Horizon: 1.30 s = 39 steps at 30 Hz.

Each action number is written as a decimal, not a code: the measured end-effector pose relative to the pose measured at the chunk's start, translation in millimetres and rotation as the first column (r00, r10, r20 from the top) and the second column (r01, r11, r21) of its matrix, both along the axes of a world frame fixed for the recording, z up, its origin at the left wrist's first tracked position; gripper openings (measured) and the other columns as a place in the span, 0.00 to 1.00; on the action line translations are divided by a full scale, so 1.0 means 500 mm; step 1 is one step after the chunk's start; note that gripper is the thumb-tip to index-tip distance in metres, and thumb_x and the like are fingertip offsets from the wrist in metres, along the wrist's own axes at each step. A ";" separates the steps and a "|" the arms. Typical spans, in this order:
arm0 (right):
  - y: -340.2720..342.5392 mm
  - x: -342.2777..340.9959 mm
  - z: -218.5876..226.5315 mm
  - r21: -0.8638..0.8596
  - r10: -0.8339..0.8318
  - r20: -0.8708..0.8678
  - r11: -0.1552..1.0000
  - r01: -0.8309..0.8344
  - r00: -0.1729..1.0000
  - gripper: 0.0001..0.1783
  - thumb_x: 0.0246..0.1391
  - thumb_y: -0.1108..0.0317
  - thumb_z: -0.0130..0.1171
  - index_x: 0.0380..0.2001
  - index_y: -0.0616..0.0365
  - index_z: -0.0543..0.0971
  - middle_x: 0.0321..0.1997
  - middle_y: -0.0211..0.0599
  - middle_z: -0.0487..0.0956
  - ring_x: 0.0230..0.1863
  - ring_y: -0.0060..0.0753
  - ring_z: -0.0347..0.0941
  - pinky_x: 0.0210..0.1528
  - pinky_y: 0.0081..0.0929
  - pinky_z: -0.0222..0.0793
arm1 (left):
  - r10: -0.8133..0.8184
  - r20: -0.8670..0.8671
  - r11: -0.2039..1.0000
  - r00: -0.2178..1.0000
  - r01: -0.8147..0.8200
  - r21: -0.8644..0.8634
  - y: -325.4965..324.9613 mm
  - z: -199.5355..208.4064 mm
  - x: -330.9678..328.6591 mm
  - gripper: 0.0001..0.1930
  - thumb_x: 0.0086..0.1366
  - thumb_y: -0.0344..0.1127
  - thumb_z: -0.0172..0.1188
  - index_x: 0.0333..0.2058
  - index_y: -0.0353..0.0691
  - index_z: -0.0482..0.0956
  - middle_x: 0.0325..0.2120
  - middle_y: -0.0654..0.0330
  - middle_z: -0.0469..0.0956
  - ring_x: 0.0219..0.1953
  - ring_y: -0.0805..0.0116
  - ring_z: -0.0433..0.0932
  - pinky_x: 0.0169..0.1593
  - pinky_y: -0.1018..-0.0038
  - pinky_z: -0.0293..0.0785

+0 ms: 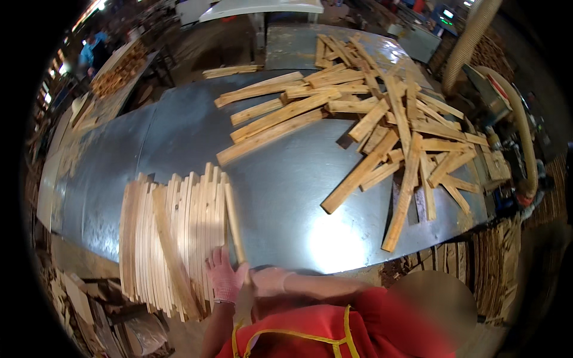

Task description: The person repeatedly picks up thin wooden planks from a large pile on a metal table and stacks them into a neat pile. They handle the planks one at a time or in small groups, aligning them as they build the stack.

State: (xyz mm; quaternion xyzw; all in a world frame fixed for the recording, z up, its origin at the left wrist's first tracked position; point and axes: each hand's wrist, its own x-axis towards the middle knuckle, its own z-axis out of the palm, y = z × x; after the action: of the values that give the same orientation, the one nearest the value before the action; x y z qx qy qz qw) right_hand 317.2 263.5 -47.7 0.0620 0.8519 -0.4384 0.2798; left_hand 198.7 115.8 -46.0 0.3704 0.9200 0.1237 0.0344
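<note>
A long row of pale wooden strips (200, 209) stands side by side on the metal table, and one loose strip (167, 244) lies slantwise across it. My left hand (224, 277), in a pink knitted glove, rests at the row's near right end with its fingers apart. Just right of the row, a single wooden strip (234, 218) leans slightly away from the others. Around its near end is my right hand (267, 280), closed on it; blur and the left thumb partly hide those fingers.
A jumbled heap of wooden strips (388, 119) covers the far right of the metal table (268, 197). Cut wood is stacked below the near right edge (471, 262). A ribbed hose (468, 48) rises at the right. Far left, another bench (119, 98) carries stacked wood.
</note>
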 end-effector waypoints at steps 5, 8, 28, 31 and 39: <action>0.181 0.038 0.069 -0.113 -0.330 -0.157 0.942 0.315 0.931 0.32 0.61 0.49 0.59 0.62 0.58 0.77 0.58 0.58 0.83 0.59 0.60 0.81 0.59 0.48 0.77 | 0.054 -0.195 0.955 0.979 -0.108 -0.276 -0.063 -0.114 -0.042 0.48 0.63 0.51 0.69 0.77 0.42 0.60 0.77 0.48 0.60 0.77 0.43 0.59 0.79 0.47 0.52; 0.431 0.136 0.136 0.181 -0.759 -0.248 0.575 0.798 0.602 0.26 0.58 0.53 0.62 0.52 0.62 0.83 0.50 0.53 0.83 0.54 0.56 0.80 0.57 0.49 0.76 | 0.197 -0.032 0.949 0.980 -0.199 -0.244 -0.046 -0.024 -0.024 0.48 0.63 0.52 0.69 0.77 0.41 0.60 0.77 0.47 0.60 0.78 0.44 0.59 0.79 0.48 0.51; 0.842 0.196 0.123 0.310 -0.429 -0.746 0.454 0.836 0.510 0.37 0.52 0.65 0.63 0.66 0.61 0.71 0.63 0.57 0.76 0.66 0.63 0.71 0.67 0.55 0.69 | 0.092 -0.126 0.981 0.988 -0.111 -0.157 0.085 -0.027 0.073 0.40 0.55 0.34 0.72 0.68 0.37 0.71 0.65 0.40 0.71 0.68 0.35 0.69 0.72 0.48 0.66; 1.072 0.240 0.120 0.728 -0.227 -0.619 0.195 0.657 0.752 0.41 0.50 0.64 0.66 0.70 0.52 0.71 0.66 0.51 0.75 0.72 0.57 0.68 0.73 0.49 0.64 | -0.061 0.002 0.998 0.998 0.061 0.029 0.192 -0.005 0.163 0.42 0.52 0.38 0.77 0.66 0.39 0.71 0.63 0.42 0.72 0.68 0.38 0.69 0.71 0.48 0.67; 0.933 0.202 0.197 0.588 -0.375 -0.183 0.699 0.406 0.909 0.38 0.52 0.47 0.69 0.64 0.52 0.79 0.52 0.58 0.85 0.53 0.64 0.84 0.54 0.52 0.79 | -0.115 0.331 0.983 0.936 0.154 -0.095 0.304 0.066 0.260 0.41 0.57 0.46 0.75 0.68 0.41 0.71 0.65 0.46 0.73 0.70 0.42 0.70 0.71 0.49 0.67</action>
State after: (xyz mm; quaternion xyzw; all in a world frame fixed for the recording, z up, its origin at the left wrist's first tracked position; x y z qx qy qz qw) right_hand 418.1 729.9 50.9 0.3178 0.9210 -0.1882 0.1239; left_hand 328.5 267.6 -12.9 0.4044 0.8799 0.1251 0.2157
